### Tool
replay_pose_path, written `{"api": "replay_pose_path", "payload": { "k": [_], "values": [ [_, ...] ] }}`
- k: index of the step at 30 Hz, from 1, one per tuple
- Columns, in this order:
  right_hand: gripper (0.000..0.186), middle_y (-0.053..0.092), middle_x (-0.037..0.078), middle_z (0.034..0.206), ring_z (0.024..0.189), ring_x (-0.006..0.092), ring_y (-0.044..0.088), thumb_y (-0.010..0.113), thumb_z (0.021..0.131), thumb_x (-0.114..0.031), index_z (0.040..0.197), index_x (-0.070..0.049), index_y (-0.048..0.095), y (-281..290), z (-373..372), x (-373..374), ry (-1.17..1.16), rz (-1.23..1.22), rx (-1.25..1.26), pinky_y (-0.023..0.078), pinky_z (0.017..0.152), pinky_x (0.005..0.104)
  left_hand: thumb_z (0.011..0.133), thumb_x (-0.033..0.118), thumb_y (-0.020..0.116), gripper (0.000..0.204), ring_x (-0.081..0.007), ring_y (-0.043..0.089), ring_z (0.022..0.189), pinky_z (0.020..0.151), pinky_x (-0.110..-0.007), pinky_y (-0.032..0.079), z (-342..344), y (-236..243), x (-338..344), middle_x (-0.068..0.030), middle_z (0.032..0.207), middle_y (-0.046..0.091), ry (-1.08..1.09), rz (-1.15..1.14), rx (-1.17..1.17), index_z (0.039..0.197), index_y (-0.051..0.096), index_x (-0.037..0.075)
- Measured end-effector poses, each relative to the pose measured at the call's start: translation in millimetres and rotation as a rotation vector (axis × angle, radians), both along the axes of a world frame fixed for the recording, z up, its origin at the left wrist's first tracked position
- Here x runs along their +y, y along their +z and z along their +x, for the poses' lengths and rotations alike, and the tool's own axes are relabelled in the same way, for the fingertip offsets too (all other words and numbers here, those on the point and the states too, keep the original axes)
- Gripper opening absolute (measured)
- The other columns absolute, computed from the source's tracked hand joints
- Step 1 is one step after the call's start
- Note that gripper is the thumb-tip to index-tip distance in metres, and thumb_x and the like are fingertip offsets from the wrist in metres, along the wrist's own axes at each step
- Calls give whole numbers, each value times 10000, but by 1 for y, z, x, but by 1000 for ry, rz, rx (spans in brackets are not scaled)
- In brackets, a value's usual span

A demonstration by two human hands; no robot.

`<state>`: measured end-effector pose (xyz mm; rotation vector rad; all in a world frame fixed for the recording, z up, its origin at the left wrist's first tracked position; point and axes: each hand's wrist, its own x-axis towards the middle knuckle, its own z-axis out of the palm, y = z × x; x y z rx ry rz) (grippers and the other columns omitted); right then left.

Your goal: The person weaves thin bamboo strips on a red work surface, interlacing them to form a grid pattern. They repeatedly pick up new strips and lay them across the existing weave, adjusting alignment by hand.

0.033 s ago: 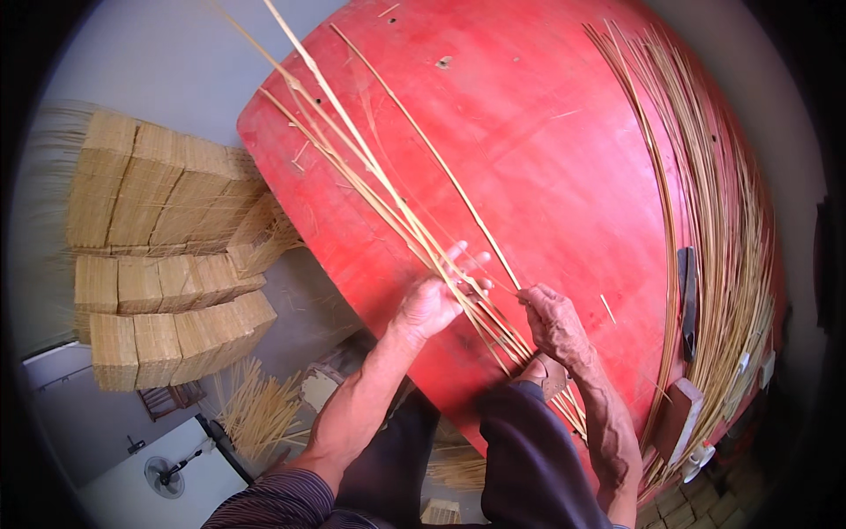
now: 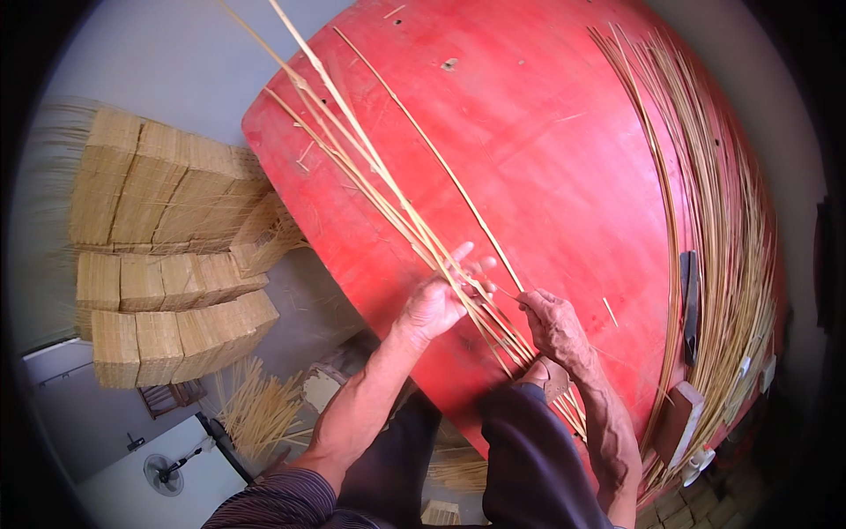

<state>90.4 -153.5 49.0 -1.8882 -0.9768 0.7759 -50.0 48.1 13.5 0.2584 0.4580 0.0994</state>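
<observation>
My left hand (image 2: 434,304) reaches under a loose bundle of long pale bamboo strips (image 2: 386,187). Its fingers are stretched apart and slightly blurred, and the strips cross over them. Between thumb and fingers, my right hand (image 2: 553,322) pinches the near end of a single thin bamboo strip (image 2: 430,145), which slants away to the upper left. The bundle's near end passes beneath my foot (image 2: 538,372), which rests on the red board (image 2: 564,176); brown footwear shows there.
A long pile of thin strips (image 2: 714,203) lies along the board's right side, with a dark blade-like tool (image 2: 688,304) and a reddish block (image 2: 679,421) on it. Stacked woven bamboo pieces (image 2: 132,185) stand at left, above loose short strips (image 2: 256,410) and a fan (image 2: 164,476).
The view has shifted very slightly. The fingers of my left hand have moved a little; my right hand keeps its pinch on the strip.
</observation>
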Motion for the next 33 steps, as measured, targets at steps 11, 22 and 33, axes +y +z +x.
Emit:
{"api": "replay_pose_path", "payload": {
  "k": [11,22,33],
  "values": [
    [141,600,170,738,678,385,616,679,855,-179,819,-48,639,-15,31,-27,-7,-313,-327,470,566,478,972,245,645,230,-301,621,1071,1002,-514,499,-30,-58,-11,-146,1107,650,374,-125,188,1116,608,69],
    [147,582,157,909,898,350,586,619,817,-121,935,-42,579,-63,83,-60,-432,-292,-681,502,728,496,1017,348,566,490,-313,543,1240,1114,-487,410,-109,-60,-71,-200,1351,532,318,77,657,1391,448,53],
    [440,548,256,1250,1151,402,539,616,875,-242,1186,60,540,-93,198,-135,-413,-589,-951,463,959,491,1013,400,566,433,-228,594,1081,1020,-418,456,-144,-51,-94,-86,1172,620,202,98,793,1308,530,85]
  ]
}}
